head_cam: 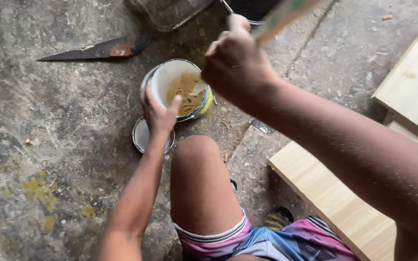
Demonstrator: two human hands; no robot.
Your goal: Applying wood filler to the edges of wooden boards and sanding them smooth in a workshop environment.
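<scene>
Far left, on stained concrete floor (49, 145): yellow paint blotches (37, 188) low in view. Upper left: handsaw blade (88, 50) lying flat, point toward left, reddish patch near its handle end.

Centre left: left hand (158, 112) gripping near rim of open paint can (180, 89), thumb hooked over the edge on the inside, remaining fingers wrapped round the outer wall, so clamped on the rim. Can tilted toward the viewer, resting on the floor between saw and bare knee (197, 154); white inner wall, yellowish-brown contents pooled at the bottom. Round metal lid (143, 137) flat on the floor just below the can, partly hidden by the left wrist.

Centre: right hand (235, 65) raised above the can, fingers closed in a fist round a flat wooden stick (279, 19); stick running from upper right down through the fist, lower end dipped into the can's contents.

Top edge: clear plastic container (170, 12) and a dark vessel with wire handle (247, 9), both cut off by the frame.

Bottom centre: striped pink-and-blue shorts (267, 241); sandal (279, 217) partly visible beside them.

Right: pale wooden board (335, 198) slanting across the floor under the right forearm; second pale wooden panel (414, 87) at the right edge.
</scene>
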